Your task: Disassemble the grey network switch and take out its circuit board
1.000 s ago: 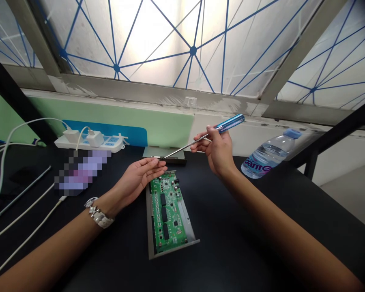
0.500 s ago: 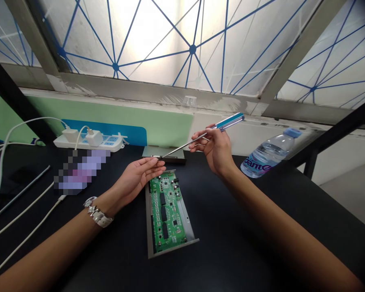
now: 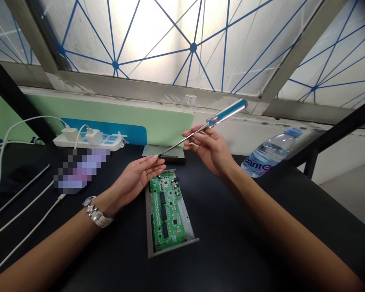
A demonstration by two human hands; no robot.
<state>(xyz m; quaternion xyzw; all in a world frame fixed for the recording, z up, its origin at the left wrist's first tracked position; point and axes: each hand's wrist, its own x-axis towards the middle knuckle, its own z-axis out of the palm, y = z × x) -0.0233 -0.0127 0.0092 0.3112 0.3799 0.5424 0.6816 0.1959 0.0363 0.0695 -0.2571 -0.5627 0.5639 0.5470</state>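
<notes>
My right hand [image 3: 211,150] has its fingers closed around the shaft of a screwdriver [image 3: 226,114], near where the blue-and-clear handle begins. The handle points up to the right and the shaft slants down to the left. At the screwdriver's tip, my left hand [image 3: 140,178] pinches thumb and finger together; whatever small thing lies between them is hidden. Below both hands a green circuit board [image 3: 170,211] sits in a metal tray [image 3: 173,249] on the black table. My left fingers hover over the board's far end.
Behind the board lies a flat metal piece [image 3: 167,152] near the wall. A water bottle [image 3: 270,152] lies tilted at the right. To the left are a power strip [image 3: 109,142] with white plugs, a blurred-out object [image 3: 82,170] and several cables [image 3: 21,219].
My right hand has shifted slightly left and down, its grip now lower by the shaft. The screwdriver's handle has swung upward and shows more fully. My left hand stays almost still.
</notes>
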